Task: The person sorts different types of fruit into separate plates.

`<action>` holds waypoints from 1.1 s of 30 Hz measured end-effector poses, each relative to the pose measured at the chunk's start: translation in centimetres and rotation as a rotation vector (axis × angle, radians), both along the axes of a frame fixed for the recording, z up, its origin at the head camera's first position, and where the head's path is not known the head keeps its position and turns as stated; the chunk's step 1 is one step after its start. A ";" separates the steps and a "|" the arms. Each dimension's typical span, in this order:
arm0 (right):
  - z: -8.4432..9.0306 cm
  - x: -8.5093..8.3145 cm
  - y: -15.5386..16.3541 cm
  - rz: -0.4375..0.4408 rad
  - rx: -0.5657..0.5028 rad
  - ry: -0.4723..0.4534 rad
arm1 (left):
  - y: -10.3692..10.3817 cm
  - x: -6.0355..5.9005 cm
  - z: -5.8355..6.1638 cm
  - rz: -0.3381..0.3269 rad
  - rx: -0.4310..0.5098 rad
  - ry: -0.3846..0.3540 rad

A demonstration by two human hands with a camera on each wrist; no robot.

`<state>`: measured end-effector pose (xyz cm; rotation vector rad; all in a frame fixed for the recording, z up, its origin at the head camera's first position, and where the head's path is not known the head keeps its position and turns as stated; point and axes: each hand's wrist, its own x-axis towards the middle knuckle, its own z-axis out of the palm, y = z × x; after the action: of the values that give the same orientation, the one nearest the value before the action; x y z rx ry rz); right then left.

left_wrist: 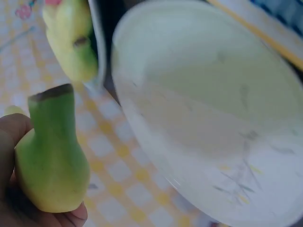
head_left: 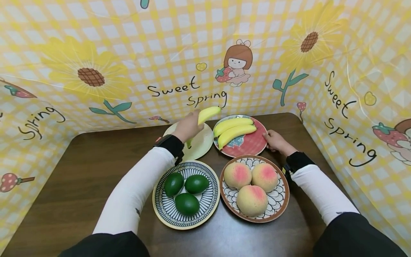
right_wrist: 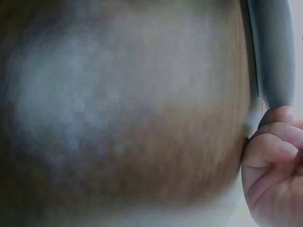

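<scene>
In the head view my left hand (head_left: 188, 126) grips a yellow banana (head_left: 209, 114) above a pale plate (head_left: 203, 144). The left wrist view shows the banana's green stem end (left_wrist: 54, 118) close up, with the fingers around its body; the pale plate's bare surface (left_wrist: 189, 104) lies beside it. My right hand (head_left: 277, 140) pinches the right rim of a red plate (head_left: 257, 144), where two bananas (head_left: 236, 130) lie side by side. In the right wrist view the curled fingers (right_wrist: 272, 149) show at the plate's edge.
In front stand a blue-patterned plate (head_left: 210, 205) with three green avocado-like fruits (head_left: 187, 204) and a brown-rimmed plate (head_left: 278, 201) with three peaches (head_left: 252, 200). All rest close together on a dark wooden table (head_left: 80, 185). A yellow checked cloth (head_left: 128, 46) hangs behind and at the sides.
</scene>
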<state>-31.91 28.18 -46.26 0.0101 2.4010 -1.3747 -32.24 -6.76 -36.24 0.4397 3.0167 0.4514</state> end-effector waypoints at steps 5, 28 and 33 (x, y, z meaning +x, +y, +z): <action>-0.1 0.1 0.2 0.005 -0.003 -0.003 | 3.2 0.6 0.0 -0.098 -0.023 0.012; -0.3 0.1 0.4 0.014 -0.078 0.050 | 11.7 2.5 -1.5 -0.237 -0.111 -0.053; -0.1 0.0 0.2 0.000 -0.060 0.021 | 12.7 2.7 -2.5 -0.242 -0.172 -0.049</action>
<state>-31.90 28.40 -46.40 -0.0208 2.3754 -1.4531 -29.58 5.92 -38.78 0.7547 2.8723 0.1816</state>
